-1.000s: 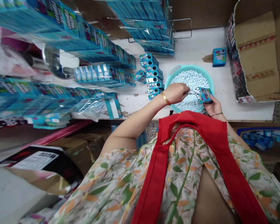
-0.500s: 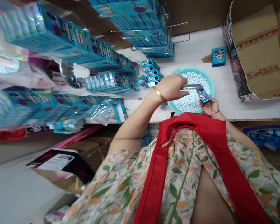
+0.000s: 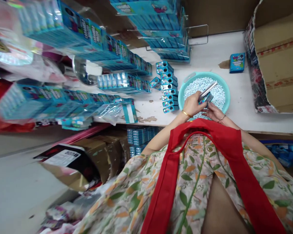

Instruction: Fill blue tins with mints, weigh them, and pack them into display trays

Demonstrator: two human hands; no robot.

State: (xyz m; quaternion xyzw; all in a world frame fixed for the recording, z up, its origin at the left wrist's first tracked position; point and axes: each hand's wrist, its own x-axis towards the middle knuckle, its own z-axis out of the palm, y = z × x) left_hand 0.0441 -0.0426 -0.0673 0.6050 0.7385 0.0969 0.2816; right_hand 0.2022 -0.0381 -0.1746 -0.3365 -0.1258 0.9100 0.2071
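My left hand [image 3: 191, 104], with a gold bracelet at the wrist, is closed around a narrow metal scoop [image 3: 208, 90] that points up and to the right. Over the turquoise basin [image 3: 226, 89], my right hand [image 3: 215, 112] grips a small blue candy box [image 3: 207, 98]. Both hands meet at this box, and fingers hide part of it. Small pale-blue candies [image 3: 197, 85] fill the basin below. Just left of the basin stands a row of small blue boxes [image 3: 169, 87] with dark round spots on their ends.
Long stacks of wrapped blue boxes [image 3: 127, 83] line the left side. More packs [image 3: 168, 34] stand at the back near a wire rack [image 3: 207, 34]. One blue box [image 3: 237, 62] lies right of the basin, beside a large open cardboard carton [image 3: 278, 65].
My left hand has drawn back toward my body, and the scoop has swung from level to slanting upward. My right hand has moved the box left, close against my left hand.
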